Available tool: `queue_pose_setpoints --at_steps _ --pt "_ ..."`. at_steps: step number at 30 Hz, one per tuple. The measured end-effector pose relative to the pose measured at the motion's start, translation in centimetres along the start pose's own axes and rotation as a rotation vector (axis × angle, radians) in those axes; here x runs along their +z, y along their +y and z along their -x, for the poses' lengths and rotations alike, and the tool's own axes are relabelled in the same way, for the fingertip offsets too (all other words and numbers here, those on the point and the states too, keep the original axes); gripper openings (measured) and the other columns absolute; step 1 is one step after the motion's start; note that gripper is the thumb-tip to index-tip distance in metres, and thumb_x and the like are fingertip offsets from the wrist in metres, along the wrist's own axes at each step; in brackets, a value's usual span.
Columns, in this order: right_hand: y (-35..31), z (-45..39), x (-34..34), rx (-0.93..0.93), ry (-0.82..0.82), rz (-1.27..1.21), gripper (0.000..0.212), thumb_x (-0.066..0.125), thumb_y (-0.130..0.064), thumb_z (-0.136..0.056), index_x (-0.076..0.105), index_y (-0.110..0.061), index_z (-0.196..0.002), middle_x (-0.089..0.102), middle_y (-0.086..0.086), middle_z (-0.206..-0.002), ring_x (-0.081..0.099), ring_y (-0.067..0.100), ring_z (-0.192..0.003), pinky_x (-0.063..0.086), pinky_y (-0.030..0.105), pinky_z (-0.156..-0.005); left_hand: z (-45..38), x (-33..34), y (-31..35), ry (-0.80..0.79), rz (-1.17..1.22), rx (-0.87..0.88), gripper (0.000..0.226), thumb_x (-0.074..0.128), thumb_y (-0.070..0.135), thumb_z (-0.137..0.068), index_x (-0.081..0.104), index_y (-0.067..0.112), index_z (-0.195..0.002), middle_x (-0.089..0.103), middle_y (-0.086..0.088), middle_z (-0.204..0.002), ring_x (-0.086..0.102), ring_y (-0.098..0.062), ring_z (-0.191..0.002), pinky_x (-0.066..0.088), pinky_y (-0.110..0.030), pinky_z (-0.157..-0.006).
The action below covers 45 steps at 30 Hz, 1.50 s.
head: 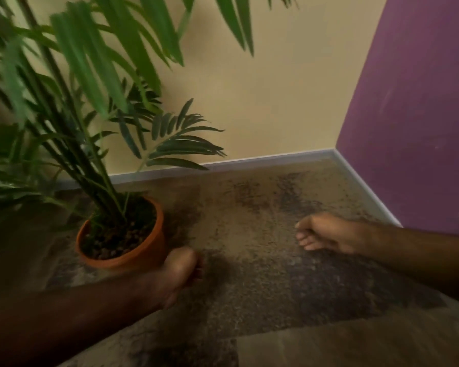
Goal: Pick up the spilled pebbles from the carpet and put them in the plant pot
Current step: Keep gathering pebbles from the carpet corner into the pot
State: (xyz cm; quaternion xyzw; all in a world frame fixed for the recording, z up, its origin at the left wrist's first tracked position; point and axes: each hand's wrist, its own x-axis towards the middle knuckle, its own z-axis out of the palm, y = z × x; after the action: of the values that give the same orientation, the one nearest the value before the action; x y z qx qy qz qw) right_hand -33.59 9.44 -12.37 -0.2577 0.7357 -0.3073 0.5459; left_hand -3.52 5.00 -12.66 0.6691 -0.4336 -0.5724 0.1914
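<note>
1. An orange plant pot is being shown standing on a mottled brown carpet, with a green palm-like plant rising out of it and leaning over the left of the view.
2. Small brown pebbles are being seen inside the pot, covering the surface around the plant's stems.
3. No single spilled pebble is being made out on the carpet beside the pot; the picture is blurred and the carpet's pattern is speckled.
4. The left hand is being held just beside the pot, at its lower right side and close to its wall; whether the pot is being touched cannot be told.
5. The left fingers are being kept curled under the palm; whether anything is being gripped in them cannot be told.
6. The right hand is being held well apart from the pot, to its right, low over the carpet.
7. The right fingers are being kept curled together toward the palm; whether pebbles are being enclosed cannot be told.
8. Behind the pot, a cream wall is being met by a purple wall at a corner, with a pale skirting board running along the floor.
</note>
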Motion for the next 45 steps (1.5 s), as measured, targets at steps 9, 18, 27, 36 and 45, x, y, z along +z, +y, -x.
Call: queue_pose_setpoints --at_steps 9,18,27,36,45 --pt "7.5 2.2 -8.9 -0.103 0.228 0.309 0.011 0.066 -0.003 -0.078 0.062 -0.012 -0.075 0.060 0.007 -0.066 0.054 0.017 -0.057 0.045 0.024 -0.053 -2.2 13.0 1.3 -0.332 -0.467 0.403 0.029 0.067 0.001 -0.081 0.054 0.021 -0.066 0.057 0.004 -0.065 0.052 -0.002 -0.056 0.043 -0.015 -0.058" --pt "11.8 -1.1 -13.2 -0.284 0.228 0.733 0.036 0.075 -0.006 -0.068 0.066 -0.014 -0.102 0.069 0.007 -0.099 0.066 0.020 -0.085 0.050 0.025 -0.070 -4.9 20.1 -0.7 -0.369 -0.930 0.731 0.022 0.058 0.012 -0.088 0.059 0.016 -0.109 0.054 -0.008 -0.102 0.059 -0.017 -0.079 0.045 -0.025 -0.068" --pt "15.3 -2.6 -16.5 -0.238 0.482 0.955 0.071 0.060 -0.049 -0.083 0.038 -0.012 -0.140 0.044 0.013 -0.137 0.046 0.029 -0.125 0.037 0.033 -0.103 -7.7 22.1 -1.9 -0.397 -0.867 0.766 0.014 0.063 0.003 -0.084 0.063 0.017 -0.087 0.051 0.008 -0.084 0.050 -0.006 -0.069 0.035 -0.005 -0.056" --pt "19.6 -3.8 -13.8 -0.071 0.535 1.044 0.105 0.021 -0.086 -0.075 0.008 -0.015 -0.151 0.019 0.011 -0.155 0.023 0.032 -0.139 0.028 0.047 -0.111 -7.8 25.6 -1.4 -0.424 -0.751 0.847 0.019 0.063 0.000 -0.083 0.066 0.018 -0.089 0.063 0.002 -0.084 0.058 0.004 -0.066 0.041 -0.002 -0.060" --pt "18.0 -7.0 -13.9 -0.107 0.539 1.020 0.103 0.018 -0.086 -0.076 0.005 -0.018 -0.152 0.012 0.013 -0.159 0.013 0.035 -0.144 0.013 0.052 -0.115 -8.0 27.1 -3.3 -0.441 -0.857 0.989 0.008 0.068 0.019 -0.080 0.064 0.023 -0.086 0.048 0.008 -0.095 0.050 -0.007 -0.084 0.043 -0.022 -0.078"
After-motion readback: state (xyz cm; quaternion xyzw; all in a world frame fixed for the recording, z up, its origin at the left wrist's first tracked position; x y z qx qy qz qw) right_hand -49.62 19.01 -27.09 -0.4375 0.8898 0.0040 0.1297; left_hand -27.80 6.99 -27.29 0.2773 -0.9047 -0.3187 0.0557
